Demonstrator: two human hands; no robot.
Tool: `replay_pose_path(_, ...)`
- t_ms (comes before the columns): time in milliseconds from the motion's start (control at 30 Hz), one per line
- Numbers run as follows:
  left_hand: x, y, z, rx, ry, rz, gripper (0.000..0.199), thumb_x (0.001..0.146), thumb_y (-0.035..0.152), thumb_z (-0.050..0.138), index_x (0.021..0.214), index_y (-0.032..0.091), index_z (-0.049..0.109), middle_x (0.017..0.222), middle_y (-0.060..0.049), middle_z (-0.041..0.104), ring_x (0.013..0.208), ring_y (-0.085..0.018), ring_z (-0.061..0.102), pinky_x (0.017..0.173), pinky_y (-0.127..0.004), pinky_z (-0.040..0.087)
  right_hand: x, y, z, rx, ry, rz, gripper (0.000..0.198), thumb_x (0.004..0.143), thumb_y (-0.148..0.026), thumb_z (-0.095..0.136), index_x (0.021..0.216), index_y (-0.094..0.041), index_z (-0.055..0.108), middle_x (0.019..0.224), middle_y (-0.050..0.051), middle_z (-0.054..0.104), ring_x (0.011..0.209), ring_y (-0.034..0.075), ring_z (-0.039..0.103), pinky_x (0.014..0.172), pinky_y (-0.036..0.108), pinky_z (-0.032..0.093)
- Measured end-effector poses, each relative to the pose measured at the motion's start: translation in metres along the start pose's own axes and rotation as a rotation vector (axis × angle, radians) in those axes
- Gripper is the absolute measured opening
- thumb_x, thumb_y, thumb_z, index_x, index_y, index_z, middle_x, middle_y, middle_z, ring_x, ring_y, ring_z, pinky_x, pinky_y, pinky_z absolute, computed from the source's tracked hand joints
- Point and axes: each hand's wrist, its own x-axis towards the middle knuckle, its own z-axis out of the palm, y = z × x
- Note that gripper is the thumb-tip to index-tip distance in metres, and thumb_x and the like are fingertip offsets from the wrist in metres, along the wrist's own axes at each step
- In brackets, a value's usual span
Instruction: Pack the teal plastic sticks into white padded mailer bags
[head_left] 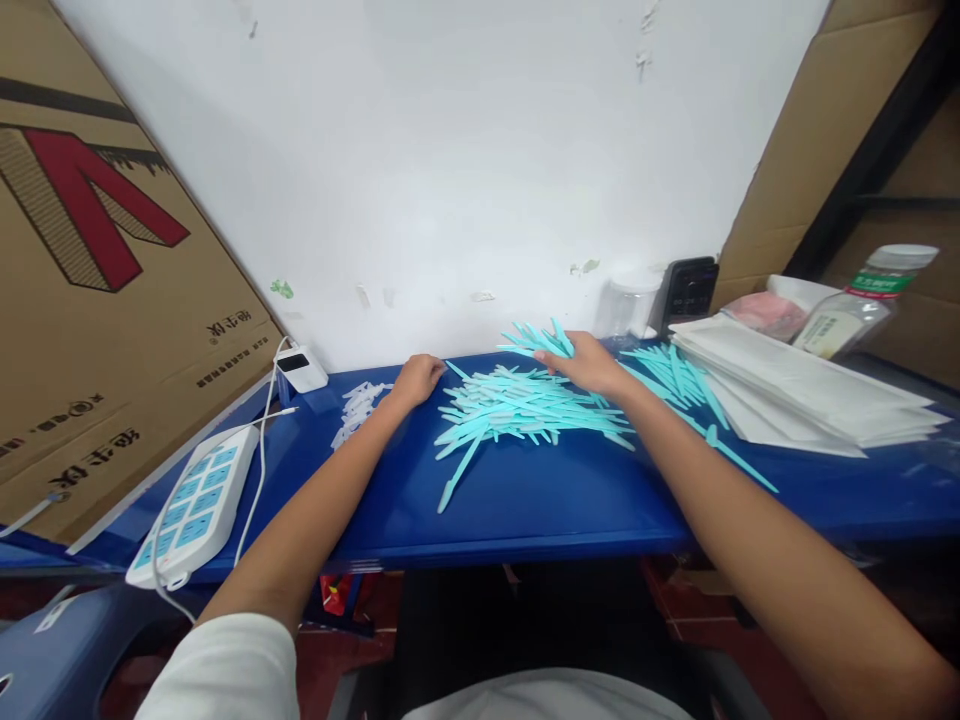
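My right hand (581,360) is closed around a bunch of turquoise plastic sticks (536,338), held above a larger pile. That pile of turquoise sticks (525,405) lies on the blue table; the sticks are slim, with pale, wider ends. My left hand (420,380) is at the pile's left edge, its fingers pinched together. One stick's end points at those fingertips, but I cannot make out what is between them. To the left of this hand lies a small heap of whitish translucent pieces (356,412). More turquoise sticks (679,380) lie beyond my right forearm.
A white power strip (199,505) with a cable and a small white device (302,370) are at the left, beside a large cardboard box (112,300). On the right are white paper sheets (795,385), a bottle (855,300), a clear jar (630,305) and a dark phone-like device (688,290).
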Motion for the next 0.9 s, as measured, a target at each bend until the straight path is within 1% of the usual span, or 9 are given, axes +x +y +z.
replay_pose_path(67, -0.013, 0.002, -0.008, -0.190, 0.008, 0.001, 0.030, 0.100, 0.031, 0.055, 0.115, 0.015, 0.076, 0.096, -0.010, 0.078, 0.086, -0.020, 0.072, 0.081, -0.029, 0.055, -0.003, -0.006, 0.000, 0.016, -0.042, 0.003, 0.036, 0.090, -0.056, 0.067, 0.083, -0.021, 0.065, 0.078, 0.006, 0.075, 0.076, 0.026, 0.068, 0.073, 0.034, 0.049)
replay_pose_path(100, -0.020, 0.004, -0.011, -0.352, 0.019, -0.003, 0.033, 0.099, 0.037, 0.058, 0.114, 0.013, 0.076, 0.093, -0.010, 0.079, 0.081, -0.020, 0.072, 0.076, -0.029, 0.055, -0.005, -0.010, 0.000, 0.022, -0.063, -0.002, 0.038, 0.089, -0.058, 0.068, 0.082, -0.020, 0.066, 0.080, 0.006, 0.075, 0.078, 0.026, 0.068, 0.074, 0.033, 0.048)
replay_pose_path(200, -0.040, 0.014, -0.018, -0.819, 0.064, -0.012, 0.045, 0.087, 0.052, 0.073, 0.105, 0.011, 0.079, 0.088, -0.011, 0.079, 0.074, -0.019, 0.070, 0.068, -0.028, 0.054, -0.009, -0.019, 0.001, 0.025, -0.115, -0.012, 0.043, 0.086, -0.061, 0.070, 0.076, -0.019, 0.069, 0.084, 0.007, 0.075, 0.079, 0.024, 0.066, 0.074, 0.032, 0.046)
replay_pose_path(267, -0.050, 0.022, -0.021, -0.955, 0.084, -0.032, 0.049, 0.081, 0.057, 0.079, 0.099, 0.012, 0.080, 0.083, -0.010, 0.078, 0.070, -0.018, 0.067, 0.066, -0.027, 0.052, -0.011, -0.024, 0.003, 0.003, -0.139, -0.001, 0.044, 0.084, -0.061, 0.071, 0.074, -0.019, 0.071, 0.080, 0.005, 0.073, 0.074, 0.022, 0.062, 0.070, 0.031, 0.044)
replay_pose_path(367, -0.058, 0.031, -0.024, -1.016, 0.088, -0.056, 0.049, 0.077, 0.057, 0.082, 0.095, 0.012, 0.081, 0.079, -0.008, 0.076, 0.067, -0.016, 0.064, 0.064, -0.027, 0.050, -0.013, -0.028, 0.005, -0.033, -0.159, 0.017, 0.045, 0.083, -0.063, 0.070, 0.072, -0.019, 0.071, 0.072, 0.004, 0.068, 0.066, 0.020, 0.055, 0.064, 0.031, 0.040)
replay_pose_path(433, -0.060, 0.035, -0.026, -1.022, 0.076, -0.035, 0.048, 0.078, 0.056, 0.082, 0.095, 0.011, 0.081, 0.080, -0.008, 0.076, 0.068, -0.016, 0.064, 0.065, -0.026, 0.050, -0.014, -0.030, 0.006, -0.027, -0.160, 0.001, 0.046, 0.083, -0.063, 0.070, 0.072, -0.019, 0.072, 0.071, 0.005, 0.067, 0.065, 0.020, 0.053, 0.064, 0.031, 0.039)
replay_pose_path(567, -0.062, 0.039, -0.026, -1.042, 0.041, 0.024, 0.047, 0.080, 0.055, 0.080, 0.096, 0.011, 0.081, 0.081, -0.008, 0.075, 0.070, -0.016, 0.064, 0.068, -0.027, 0.050, -0.016, -0.033, 0.006, -0.009, -0.169, -0.041, 0.047, 0.083, -0.064, 0.070, 0.070, -0.018, 0.072, 0.074, 0.006, 0.069, 0.068, 0.021, 0.056, 0.066, 0.032, 0.040)
replay_pose_path(733, -0.065, 0.045, -0.029, -1.071, 0.021, 0.010, 0.047, 0.080, 0.055, 0.081, 0.095, 0.011, 0.081, 0.082, -0.009, 0.076, 0.073, -0.018, 0.066, 0.070, -0.029, 0.052, -0.018, -0.039, 0.008, -0.026, -0.213, -0.027, 0.047, 0.082, -0.064, 0.071, 0.069, -0.019, 0.071, 0.072, 0.006, 0.069, 0.066, 0.021, 0.057, 0.064, 0.033, 0.040)
replay_pose_path(900, -0.068, 0.059, -0.026, -1.140, -0.010, 0.025, 0.046, 0.078, 0.055, 0.083, 0.091, 0.011, 0.081, 0.084, -0.011, 0.077, 0.078, -0.021, 0.070, 0.074, -0.031, 0.055, -0.021, -0.046, 0.010, 0.016, -0.252, -0.063, 0.041, 0.084, -0.058, 0.071, 0.070, -0.019, 0.072, 0.075, 0.008, 0.072, 0.067, 0.023, 0.060, 0.066, 0.034, 0.043)
